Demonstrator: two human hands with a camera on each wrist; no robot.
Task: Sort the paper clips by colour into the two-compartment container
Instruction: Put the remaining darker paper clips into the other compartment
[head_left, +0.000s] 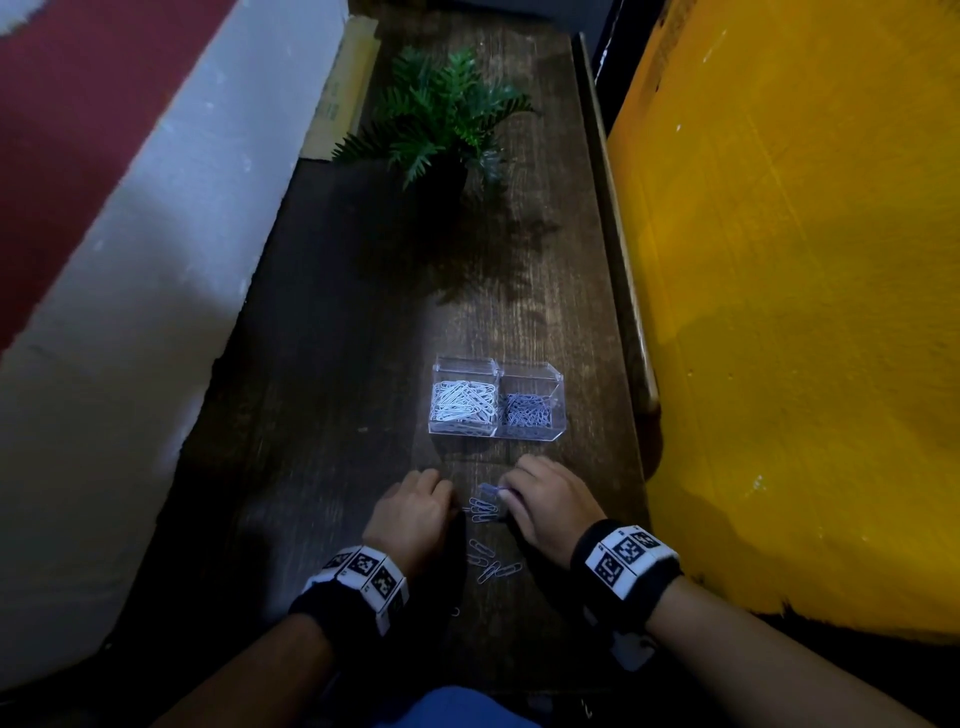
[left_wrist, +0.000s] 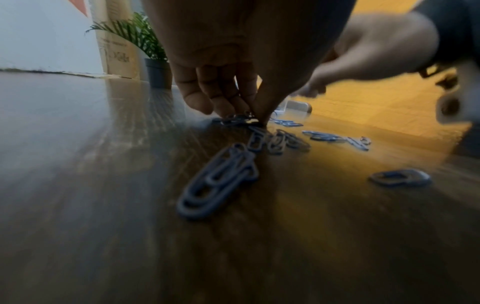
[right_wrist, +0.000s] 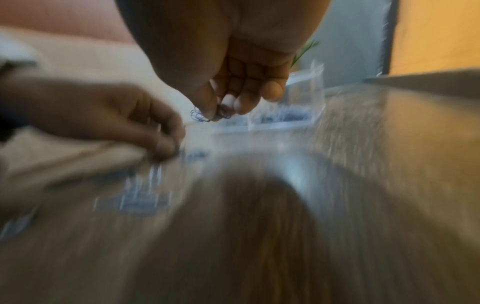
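Blue paper clips (head_left: 484, 508) on table (head_left: 322, 415), both hands pinching some, right hand (head_left: 545, 501), left hand (head_left: 413, 512)

— Where does the head view sit?
— High over the table (head_left: 363, 312), facing forward and down, plant (head_left: 441, 114) at the far end.
— And the wrists?
— Both low, almost on the table, looking along the fingers toward the plant. Each catches the other hand, and the clips (left_wrist: 221, 181) between

The left hand (left_wrist: 221, 86) pinches blue paper clips (left_wrist: 235, 120) against the wooden table (left_wrist: 78, 185) — more clips (left_wrist: 221, 181) lie scattered nearby.
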